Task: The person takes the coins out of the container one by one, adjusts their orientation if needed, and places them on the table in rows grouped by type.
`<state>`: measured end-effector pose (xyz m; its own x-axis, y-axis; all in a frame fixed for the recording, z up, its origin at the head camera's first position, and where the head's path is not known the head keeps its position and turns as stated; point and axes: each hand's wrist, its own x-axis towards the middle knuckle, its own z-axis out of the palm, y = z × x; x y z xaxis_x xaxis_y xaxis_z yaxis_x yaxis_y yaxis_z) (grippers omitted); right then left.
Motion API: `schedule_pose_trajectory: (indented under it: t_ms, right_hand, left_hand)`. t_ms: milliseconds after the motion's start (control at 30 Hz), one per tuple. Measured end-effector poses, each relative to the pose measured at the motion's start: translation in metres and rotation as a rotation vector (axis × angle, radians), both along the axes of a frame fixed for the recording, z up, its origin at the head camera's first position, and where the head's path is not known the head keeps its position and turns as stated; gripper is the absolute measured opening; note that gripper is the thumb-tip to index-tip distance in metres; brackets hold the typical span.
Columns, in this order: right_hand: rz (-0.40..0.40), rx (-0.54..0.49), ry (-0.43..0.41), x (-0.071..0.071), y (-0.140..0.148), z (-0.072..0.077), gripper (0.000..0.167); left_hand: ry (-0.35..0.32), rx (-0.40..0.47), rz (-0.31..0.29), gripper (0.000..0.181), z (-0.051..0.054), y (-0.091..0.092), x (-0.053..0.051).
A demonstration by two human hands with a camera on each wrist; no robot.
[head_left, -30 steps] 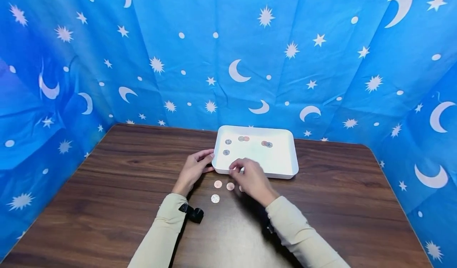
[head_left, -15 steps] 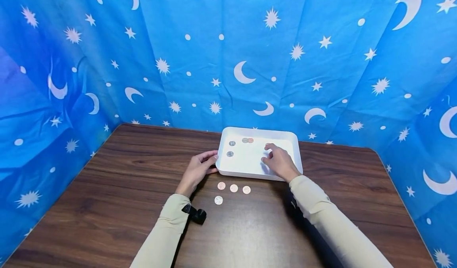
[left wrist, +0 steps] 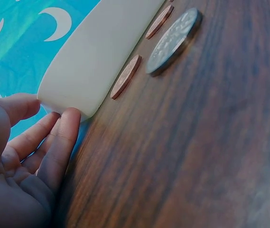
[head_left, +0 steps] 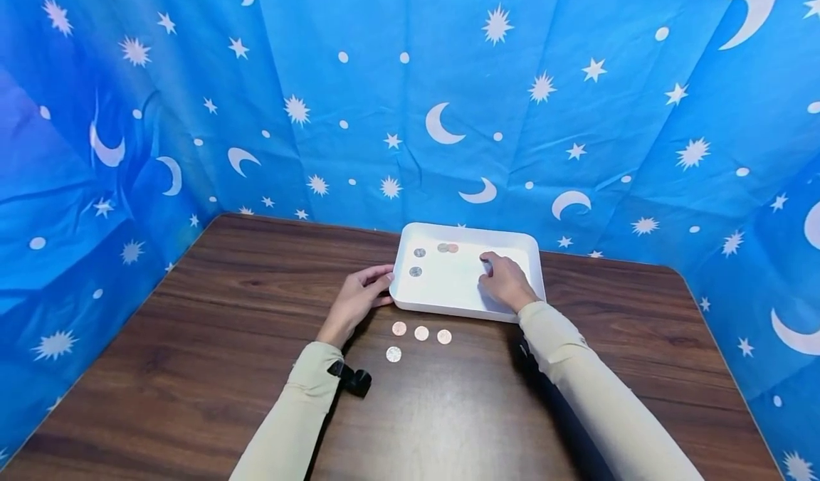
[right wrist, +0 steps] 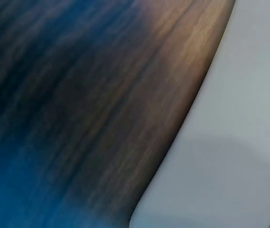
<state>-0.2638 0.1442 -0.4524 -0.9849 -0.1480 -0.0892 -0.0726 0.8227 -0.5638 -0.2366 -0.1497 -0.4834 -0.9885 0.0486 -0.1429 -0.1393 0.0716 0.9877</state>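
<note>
In the head view, a white rectangular tray (head_left: 448, 297) stands on the table's far side. Its left end is held by my left hand (head_left: 354, 299), and the left wrist view shows the thumb (left wrist: 23, 107) at the rim and the fingers (left wrist: 61, 147) against the outer wall. My right hand (head_left: 509, 282) reaches over the tray's right half, thumb and index finger bent and apart; the coins there are covered. Two silver coins (head_left: 416, 272) lie at the tray's left, and a silver coin overlaps a copper penny (head_left: 453, 248) near the back.
Three copper pennies (head_left: 421, 333) lie in a row before the tray, with a silver coin (head_left: 393, 354) nearer me. A blue curtain (head_left: 384, 97) with moons and stars rises behind the brown wooden table (head_left: 256, 282). The right wrist view shows only tray wall and table.
My right hand has moved from the tray's front rim to its right half, uncovering the third penny on the table. The left hand has stayed at the tray's left end.
</note>
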Motion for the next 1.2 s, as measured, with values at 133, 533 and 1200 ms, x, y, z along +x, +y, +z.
schedule_pose_trajectory:
  t_ms: [133, 533, 1200]
  right_hand:
    - [0.022, 0.021, 0.009, 0.002, 0.000, 0.002, 0.050]
    - [0.152, 0.032, 0.073, 0.019, -0.004, 0.007, 0.041]
    - [-0.059, -0.243, -0.046, -0.001, -0.003, -0.001, 0.033]
  left_hand:
    - [0.011, 0.001, -0.004, 0.038, 0.002, 0.003, -0.002]
    - [0.005, 0.003, 0.003, 0.038, 0.000, 0.004, -0.004]
    - [0.010, 0.011, -0.002, 0.038, 0.002, 0.002, -0.001]
